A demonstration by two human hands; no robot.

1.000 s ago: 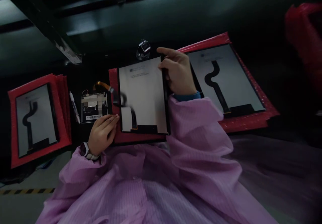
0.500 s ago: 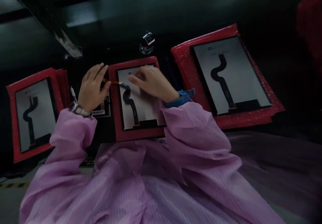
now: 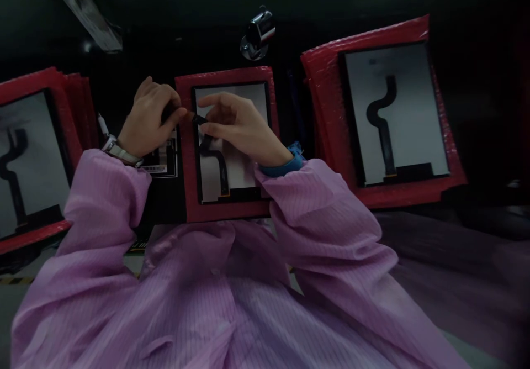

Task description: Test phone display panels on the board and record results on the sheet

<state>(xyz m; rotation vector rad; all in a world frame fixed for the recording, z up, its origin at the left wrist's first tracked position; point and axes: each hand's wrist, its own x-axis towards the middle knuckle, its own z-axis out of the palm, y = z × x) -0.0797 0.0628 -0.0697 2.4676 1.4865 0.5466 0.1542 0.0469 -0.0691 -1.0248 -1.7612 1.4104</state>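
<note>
A display panel [image 3: 244, 178] with a pale face and black border lies on a red bubble-wrap sheet [image 3: 227, 212] in front of me. From its lower edge a curved black flex cable [image 3: 222, 170] runs up to my hands. My left hand [image 3: 153, 115], at the panel's upper left, pinches a short orange flex strip [image 3: 190, 114] between thumb and forefinger. Over the panel, my right hand [image 3: 244, 128] has its thumb and a finger closed on the upper end of the black cable, with the forefinger held out above. The join between strip and cable is partly hidden by fingers.
On the right, another panel [image 3: 418, 120] rests on stacked red sheets [image 3: 327, 109]. A similar panel [image 3: 41, 153] lies at left, cut by the frame. A shiny metal cylinder [image 3: 260, 29] stands behind. Near my left wrist are a barcode label [image 3: 155, 168] and white pen [image 3: 101, 123].
My right hand has moved left and taken the upper end of the black cable. My left fingers have curled from spread into a pinch on the orange strip. The view has shifted.
</note>
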